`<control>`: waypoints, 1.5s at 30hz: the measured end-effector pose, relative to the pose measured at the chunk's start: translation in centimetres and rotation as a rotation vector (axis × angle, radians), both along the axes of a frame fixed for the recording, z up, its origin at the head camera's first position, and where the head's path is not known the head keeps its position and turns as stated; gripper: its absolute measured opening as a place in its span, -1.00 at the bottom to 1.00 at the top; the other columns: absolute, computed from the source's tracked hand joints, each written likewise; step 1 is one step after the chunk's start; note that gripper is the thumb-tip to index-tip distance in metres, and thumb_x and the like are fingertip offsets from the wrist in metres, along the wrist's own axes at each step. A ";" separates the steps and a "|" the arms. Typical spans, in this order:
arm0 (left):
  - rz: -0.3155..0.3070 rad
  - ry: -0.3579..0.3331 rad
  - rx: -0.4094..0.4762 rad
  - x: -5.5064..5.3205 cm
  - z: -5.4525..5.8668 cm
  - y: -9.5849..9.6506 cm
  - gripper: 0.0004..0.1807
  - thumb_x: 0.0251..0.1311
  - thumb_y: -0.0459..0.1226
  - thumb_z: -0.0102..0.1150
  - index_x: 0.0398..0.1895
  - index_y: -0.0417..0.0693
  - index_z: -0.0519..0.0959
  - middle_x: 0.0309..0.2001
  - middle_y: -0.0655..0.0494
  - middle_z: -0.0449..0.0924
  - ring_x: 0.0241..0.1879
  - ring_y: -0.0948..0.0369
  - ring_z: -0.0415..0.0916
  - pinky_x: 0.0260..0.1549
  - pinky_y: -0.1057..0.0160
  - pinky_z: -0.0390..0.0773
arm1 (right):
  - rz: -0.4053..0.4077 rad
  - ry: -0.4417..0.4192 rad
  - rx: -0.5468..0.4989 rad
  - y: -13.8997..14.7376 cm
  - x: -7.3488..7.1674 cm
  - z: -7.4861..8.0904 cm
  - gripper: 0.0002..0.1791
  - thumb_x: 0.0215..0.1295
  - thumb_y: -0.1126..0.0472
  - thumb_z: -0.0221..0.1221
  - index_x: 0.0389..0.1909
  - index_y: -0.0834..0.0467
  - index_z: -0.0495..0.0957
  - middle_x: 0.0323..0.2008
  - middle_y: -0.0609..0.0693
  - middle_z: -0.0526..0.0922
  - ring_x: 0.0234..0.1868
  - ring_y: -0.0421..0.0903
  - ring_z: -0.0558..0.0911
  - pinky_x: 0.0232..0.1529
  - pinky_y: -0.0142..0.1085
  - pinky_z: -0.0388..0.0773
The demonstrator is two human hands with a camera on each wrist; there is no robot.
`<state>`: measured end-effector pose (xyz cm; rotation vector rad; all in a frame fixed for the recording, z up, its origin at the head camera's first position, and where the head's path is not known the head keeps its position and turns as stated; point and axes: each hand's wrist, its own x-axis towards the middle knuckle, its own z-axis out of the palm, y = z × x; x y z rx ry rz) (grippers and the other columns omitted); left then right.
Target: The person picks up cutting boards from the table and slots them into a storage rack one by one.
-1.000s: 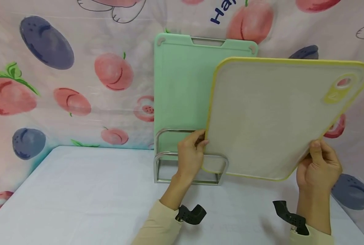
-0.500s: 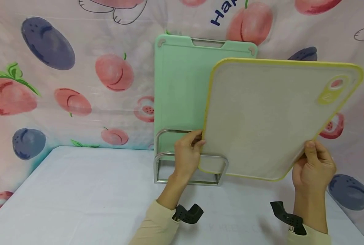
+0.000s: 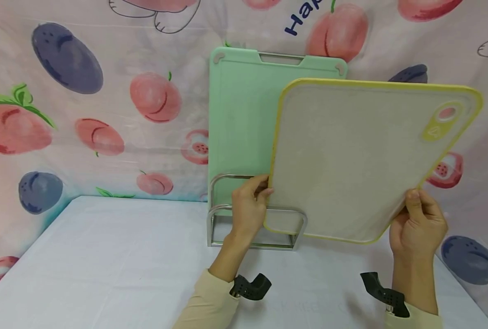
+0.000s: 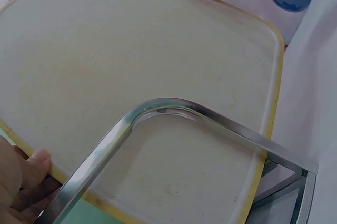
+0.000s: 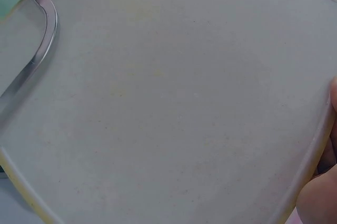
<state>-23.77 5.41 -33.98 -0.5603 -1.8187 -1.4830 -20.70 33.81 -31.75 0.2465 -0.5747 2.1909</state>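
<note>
A pale grey cutting board (image 3: 350,160) with a yellow rim is held up between both hands, its lower left corner behind the front bar of a metal rack (image 3: 249,246). My left hand (image 3: 249,210) pinches the board's left edge, just above that bar. On the lower right edge, my right hand (image 3: 418,224) grips with the thumb on the front face; its other fingers are partly hidden behind. A green cutting board (image 3: 244,119) stands upright in the rack's rear part, partly covered by the grey one. In the left wrist view the rack's bar (image 4: 168,105) crosses in front of the grey board.
The rack stands on a white-covered table (image 3: 116,265) near its back edge. Behind it hangs a fruit-printed cloth (image 3: 153,36). A black wrist mount (image 3: 252,287) sits on the left sleeve, and another mount (image 3: 385,292) on the right.
The grey cutting board and both hands have shifted a little to the left. Both hands keep their hold, and the green board and rack stay in place.
</note>
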 end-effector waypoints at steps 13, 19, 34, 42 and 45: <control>0.012 -0.026 0.008 0.1 0.1 -0.6 -0.77 -0.02 -0.54 0.33 -0.22 -0.38 0.64 -0.39 -0.12 0.67 -0.45 0.12 0.62 -0.44 0.34 0.59 | -0.016 -0.028 -0.006 -0.6 -0.2 0.0 -0.79 0.03 0.71 0.15 -0.25 0.70 0.49 -0.39 0.38 0.61 -0.42 0.12 0.61 -0.32 -0.22 0.61; 0.022 -0.051 0.011 0.0 0.1 -0.9 -0.76 -0.03 -0.54 0.34 -0.23 -0.36 0.65 -0.40 -0.10 0.67 -0.46 0.14 0.61 -0.44 0.33 0.59 | 0.021 -0.004 -0.012 -0.7 -0.2 0.0 -0.84 0.05 0.72 0.12 -0.30 0.67 0.52 -0.42 0.36 0.61 -0.43 0.11 0.60 -0.32 -0.23 0.60; 0.036 -0.064 -0.007 0.1 0.1 -1.4 -0.76 -0.03 -0.55 0.33 -0.22 -0.36 0.64 -0.39 -0.09 0.67 -0.45 0.14 0.61 -0.44 0.31 0.59 | 0.028 0.009 0.013 -1.3 -0.2 0.0 -0.81 0.04 0.72 0.14 -0.26 0.67 0.52 -0.43 0.35 0.60 -0.43 0.10 0.60 -0.33 -0.23 0.60; 0.068 -0.065 -0.005 0.0 0.1 -1.7 -0.77 -0.03 -0.55 0.33 -0.23 -0.36 0.65 -0.41 -0.10 0.67 -0.46 0.13 0.61 -0.46 0.31 0.59 | 0.055 0.011 0.015 -1.7 -0.4 -0.1 -0.80 0.06 0.71 0.13 -0.24 0.68 0.51 -0.43 0.35 0.59 -0.42 0.09 0.59 -0.33 -0.24 0.59; 0.076 -0.055 -0.005 0.0 0.1 -1.8 -0.77 -0.03 -0.56 0.33 -0.23 -0.36 0.65 -0.41 -0.10 0.67 -0.48 0.13 0.60 -0.48 0.30 0.59 | 0.057 0.011 0.009 -1.8 -0.4 -0.1 -0.80 0.06 0.71 0.12 -0.24 0.68 0.51 -0.43 0.35 0.58 -0.42 0.09 0.59 -0.34 -0.25 0.59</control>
